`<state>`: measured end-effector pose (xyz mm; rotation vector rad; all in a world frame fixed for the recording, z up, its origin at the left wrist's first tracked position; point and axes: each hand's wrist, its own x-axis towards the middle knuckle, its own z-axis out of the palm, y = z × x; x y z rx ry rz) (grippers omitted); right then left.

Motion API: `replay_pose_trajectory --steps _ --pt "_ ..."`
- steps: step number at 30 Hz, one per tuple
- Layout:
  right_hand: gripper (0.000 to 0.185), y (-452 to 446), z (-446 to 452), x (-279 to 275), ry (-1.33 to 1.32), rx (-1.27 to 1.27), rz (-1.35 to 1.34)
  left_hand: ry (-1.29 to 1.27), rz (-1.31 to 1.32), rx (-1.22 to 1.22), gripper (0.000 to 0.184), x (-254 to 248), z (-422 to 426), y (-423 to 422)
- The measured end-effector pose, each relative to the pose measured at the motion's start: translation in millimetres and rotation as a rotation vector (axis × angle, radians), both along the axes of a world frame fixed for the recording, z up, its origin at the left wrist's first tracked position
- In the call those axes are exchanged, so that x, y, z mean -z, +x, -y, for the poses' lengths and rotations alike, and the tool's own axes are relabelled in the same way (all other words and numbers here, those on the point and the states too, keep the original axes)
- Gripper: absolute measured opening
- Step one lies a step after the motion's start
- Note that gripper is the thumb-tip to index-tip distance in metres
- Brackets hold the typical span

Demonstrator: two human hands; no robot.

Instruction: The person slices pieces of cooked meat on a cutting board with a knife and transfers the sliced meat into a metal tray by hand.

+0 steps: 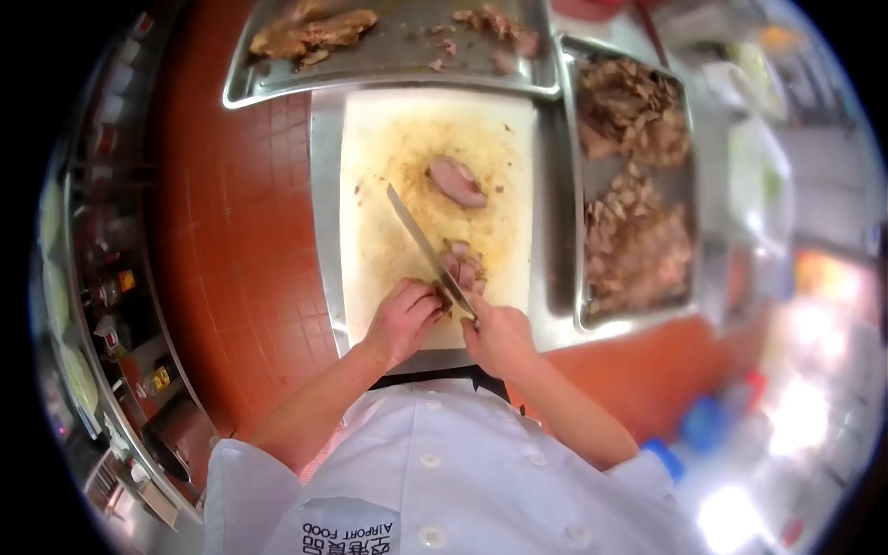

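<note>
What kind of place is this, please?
Probably a commercial kitchen: large metal trays hold meat pieces, a long knife is over a cutting board, and the person wears a white buttoned jacket.

Meat (457, 181) lies on the cutting board (375, 129) before me. Beyond it sits the far tray (388, 69); the side tray (606, 174) lies right

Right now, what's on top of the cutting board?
On the cutting board: one large meat piece, some cut meat, and scattered crumbs. Left hand, right hand and knife hide what's under them.
</note>
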<state>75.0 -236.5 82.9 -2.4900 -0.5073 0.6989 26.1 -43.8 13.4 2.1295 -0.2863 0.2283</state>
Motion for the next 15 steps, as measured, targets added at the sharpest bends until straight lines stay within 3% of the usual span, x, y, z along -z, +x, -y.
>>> replay_pose_trajectory --steps 3,6,9,12,15 --pt "0.011 -22.7 26.6 -36.7 -0.112 -0.053 -0.130 -0.032 -0.006 -0.005 0.027 0.7 1.2 0.9" --pt "0.012 -29.5 24.3 -35.6 -0.183 -0.072 -0.134 0.003 0.041 0.002 0.028 -2.5 -0.6 2.7" --pt "0.011 -11.5 -8.8 20.2 -0.133 -0.075 -0.001 0.008 -0.006 0.015 0.028 -1.4 -2.4 1.3" --pt "0.009 6.0 -13.1 24.8 0.057 -0.010 0.078 -0.033 -0.026 -0.003 0.029 1.1 -1.7 -1.5" --pt "0.008 -3.9 9.1 -14.0 -0.061 -0.021 -0.030 -0.035 -0.014 -0.021 0.029 -0.5 0.1 -3.6"
